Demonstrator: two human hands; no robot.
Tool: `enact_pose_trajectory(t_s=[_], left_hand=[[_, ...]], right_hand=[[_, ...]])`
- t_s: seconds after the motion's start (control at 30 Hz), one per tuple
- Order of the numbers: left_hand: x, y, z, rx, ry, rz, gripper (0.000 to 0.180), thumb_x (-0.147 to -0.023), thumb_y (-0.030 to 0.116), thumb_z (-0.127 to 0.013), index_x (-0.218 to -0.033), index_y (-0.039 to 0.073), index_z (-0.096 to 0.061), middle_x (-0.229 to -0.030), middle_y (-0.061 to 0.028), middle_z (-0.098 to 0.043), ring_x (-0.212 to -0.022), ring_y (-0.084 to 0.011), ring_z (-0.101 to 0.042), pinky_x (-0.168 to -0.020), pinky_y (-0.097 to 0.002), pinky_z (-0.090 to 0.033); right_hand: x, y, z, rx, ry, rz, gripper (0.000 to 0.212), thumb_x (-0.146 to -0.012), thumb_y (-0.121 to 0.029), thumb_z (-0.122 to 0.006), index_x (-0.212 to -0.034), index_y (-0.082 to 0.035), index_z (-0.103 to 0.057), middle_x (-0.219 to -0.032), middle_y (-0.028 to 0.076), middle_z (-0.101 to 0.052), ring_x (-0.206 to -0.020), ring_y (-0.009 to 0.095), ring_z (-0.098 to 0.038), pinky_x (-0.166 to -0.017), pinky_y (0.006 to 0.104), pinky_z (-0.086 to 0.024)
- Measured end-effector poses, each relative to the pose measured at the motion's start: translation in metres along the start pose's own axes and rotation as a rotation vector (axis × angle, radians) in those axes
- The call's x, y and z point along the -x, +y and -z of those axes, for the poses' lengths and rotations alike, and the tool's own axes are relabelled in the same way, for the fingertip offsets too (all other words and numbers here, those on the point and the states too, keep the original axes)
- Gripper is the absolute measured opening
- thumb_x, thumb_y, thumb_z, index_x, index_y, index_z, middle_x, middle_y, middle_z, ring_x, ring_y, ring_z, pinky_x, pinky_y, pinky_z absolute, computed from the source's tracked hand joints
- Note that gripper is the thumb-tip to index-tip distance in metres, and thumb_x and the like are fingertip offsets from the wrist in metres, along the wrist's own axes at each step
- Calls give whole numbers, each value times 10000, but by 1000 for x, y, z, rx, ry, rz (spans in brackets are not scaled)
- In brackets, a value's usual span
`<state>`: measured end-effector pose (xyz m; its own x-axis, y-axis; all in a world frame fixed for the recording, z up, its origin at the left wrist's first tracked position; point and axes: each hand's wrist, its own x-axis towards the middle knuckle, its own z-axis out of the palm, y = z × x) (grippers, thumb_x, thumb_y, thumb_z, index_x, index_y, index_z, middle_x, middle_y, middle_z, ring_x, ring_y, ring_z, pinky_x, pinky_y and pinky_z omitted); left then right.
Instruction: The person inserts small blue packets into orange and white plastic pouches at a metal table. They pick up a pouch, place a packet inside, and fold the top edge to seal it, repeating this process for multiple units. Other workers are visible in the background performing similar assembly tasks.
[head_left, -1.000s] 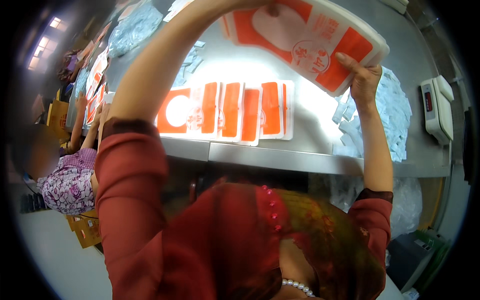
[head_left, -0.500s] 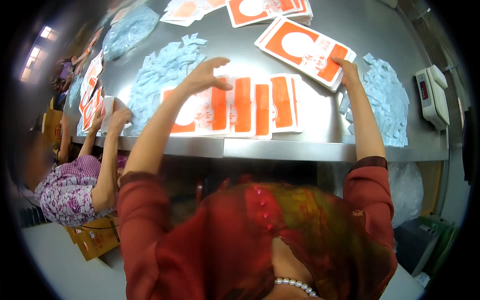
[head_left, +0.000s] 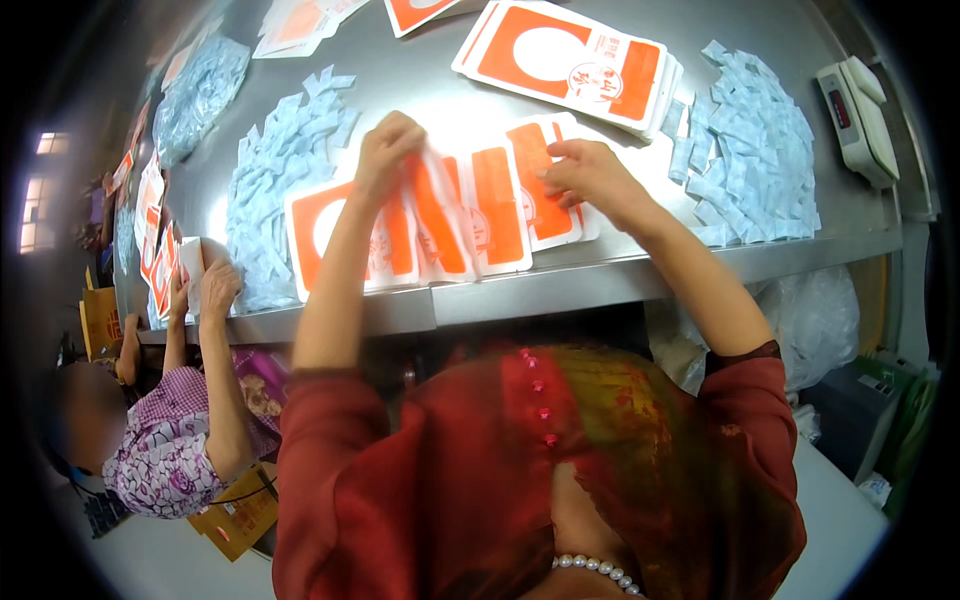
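Along the near edge of the table lies a fanned row of flat orange-and-white pouches [head_left: 497, 215], overlapping one another. My left hand [head_left: 390, 150] is closed at the top edge of one pouch [head_left: 435, 215], which is tilted up and smeared by motion. Over the right end of the row is my right hand [head_left: 600, 182], thumb and fingers apart, close to the last pouches; whether it touches them I cannot tell. Beyond it rests a stack of similar pouches [head_left: 560, 60], each with a white circle.
Heaps of small pale-blue packets lie left [head_left: 280, 180] and right [head_left: 760, 150] of the row. A white scale [head_left: 858, 120] stands at the far right. A clear plastic bag [head_left: 203, 95] is at the back left. Another person [head_left: 185, 430] handles pouches on the left.
My right hand has let go of the stack and moved left to the row. My left hand has closed on a pouch and tilted it up. The view has shifted slightly.
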<state>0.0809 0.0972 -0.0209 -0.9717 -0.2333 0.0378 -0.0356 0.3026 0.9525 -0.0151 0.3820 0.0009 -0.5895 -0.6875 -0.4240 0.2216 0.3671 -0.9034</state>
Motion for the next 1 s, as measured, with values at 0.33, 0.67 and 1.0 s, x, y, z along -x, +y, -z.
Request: enact_pose_trajectory(t_s=[0.33,0.67,1.0], left_hand=[[20,-13,53,718,-6,-440,567,-899,571,-424,-657,64,-504,-711,-46,-439,-569,-142,-384,-594,-278,-302],[19,-14,47,804,-5,-434,646,-895,629,-388,-661,41,-516,-688,-41,-429,-560,-145,-381,-558,-266,-291],[14,7,14,462,81,-174,762,-843,620,-483,-1168,-66,-552,-1007,-201,-644,-470,-22,-378,-397,-144,-309]], right_hand=[[-2,5,-26,-250,-12,-166,695,-818,-166,-620,-1316,178,-281,-1016,215,-583,-805,218,-633,-645,285,-521],[-22,17,-52,-220,-215,-232,186,-807,-182,-655,-768,-31,-554,-559,-10,-500,-377,42,-377,-319,212,-240],[-17,-6,-74,192,4,266,378,-771,-181,-665,-579,-41,-371,-561,-6,-354,-535,80,-333,-446,304,-301]])
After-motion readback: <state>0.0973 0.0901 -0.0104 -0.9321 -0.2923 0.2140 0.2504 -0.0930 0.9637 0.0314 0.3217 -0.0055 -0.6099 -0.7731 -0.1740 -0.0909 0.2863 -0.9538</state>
